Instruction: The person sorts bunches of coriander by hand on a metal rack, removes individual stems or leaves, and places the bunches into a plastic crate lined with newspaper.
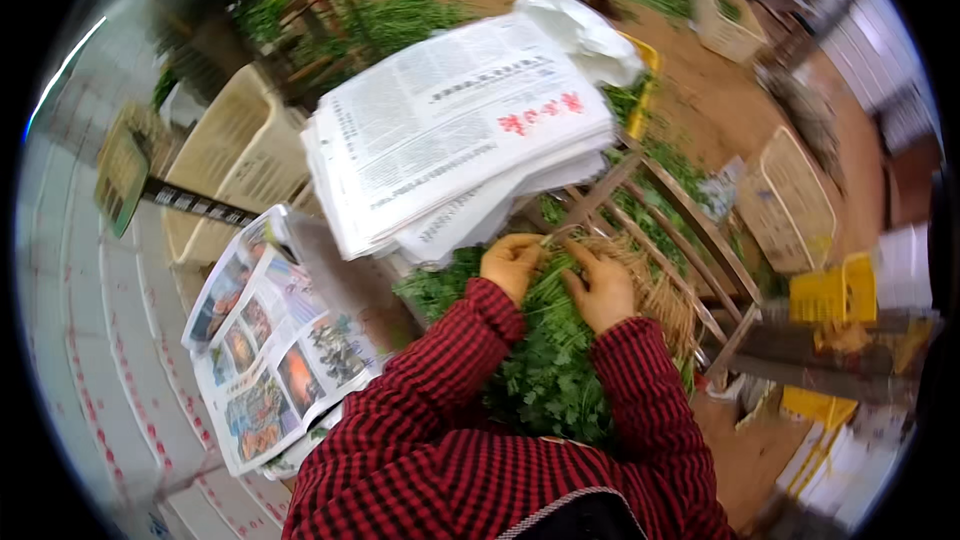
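A leafy bunch of cilantro point(555, 370) lies in front of me, its stems pointing away. My left hand point(512, 265) is closed, its fingertips pinched at the left side of the stems. On the other side, my right hand point(602, 288) has its thumb and fingers bent in against the same stems. What lies exactly between the fingertips is small and partly hidden. Tan straw strands point(655, 290) spread beside my right hand over a wooden slatted frame point(690, 210); some reach the stem ends between both hands.
A thick stack of newspapers point(450, 120) sits just beyond my hands, a white plastic bag point(580, 35) at its far corner. Colour-printed newspaper point(290, 340) lies left. Cream crates point(230, 155) and a yellow basket point(835, 290) stand around. Other people point(200, 15) are farther off among piled greens.
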Demonstrator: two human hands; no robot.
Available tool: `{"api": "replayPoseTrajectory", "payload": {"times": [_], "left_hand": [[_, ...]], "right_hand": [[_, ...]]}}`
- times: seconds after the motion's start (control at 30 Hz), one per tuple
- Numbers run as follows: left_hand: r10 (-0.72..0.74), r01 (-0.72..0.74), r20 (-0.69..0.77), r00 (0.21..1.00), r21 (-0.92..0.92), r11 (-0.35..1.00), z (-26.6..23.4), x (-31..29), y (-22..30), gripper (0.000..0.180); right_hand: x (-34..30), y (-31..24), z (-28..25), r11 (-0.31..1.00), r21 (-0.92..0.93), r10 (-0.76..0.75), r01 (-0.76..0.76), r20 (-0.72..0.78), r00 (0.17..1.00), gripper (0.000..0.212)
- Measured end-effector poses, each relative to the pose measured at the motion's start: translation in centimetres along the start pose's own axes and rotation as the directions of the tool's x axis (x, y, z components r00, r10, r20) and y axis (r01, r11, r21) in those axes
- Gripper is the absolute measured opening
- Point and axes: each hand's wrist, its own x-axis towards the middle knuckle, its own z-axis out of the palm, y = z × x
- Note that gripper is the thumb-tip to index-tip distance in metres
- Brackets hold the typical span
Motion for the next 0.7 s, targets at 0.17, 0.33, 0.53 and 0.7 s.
{"api": "replayPoseTrajectory", "payload": {"times": [0.17, 0.33, 0.53, 0.7], "left_hand": [[-0.085, 0.085, 0.01, 0.996, -0.01, 0.996, 1.5, -1.1, 1.3, 0.018], [-0.135, 0.148, 0.109, 0.985, -0.119, 0.982, 0.3, -6.2, 8.6, 0.023], [0.029, 0.023, 0.203, 0.979, -0.248, 0.968, -4.4, -10.5, 14.0, 0.021], [0.352, -0.154, 0.355, 0.866, -0.48, 0.864, 0.8, -8.6, 17.9, 0.028]], "right_hand": [[-1.2, 1.6, 1.1, 0.993, 0.073, 0.1, -0.098, -0.029, 0.995, 0.037], [-0.5, 2.1, 1.2, 0.979, 0.146, 0.139, -0.144, 0.044, 0.989, 0.033], [0.2, -0.3, -0.3, 0.993, 0.075, 0.085, -0.088, 0.04, 0.996, 0.036], [0.2, 0.9, -0.9, 0.986, 0.156, 0.066, -0.063, -0.014, 0.998, 0.036]]}}
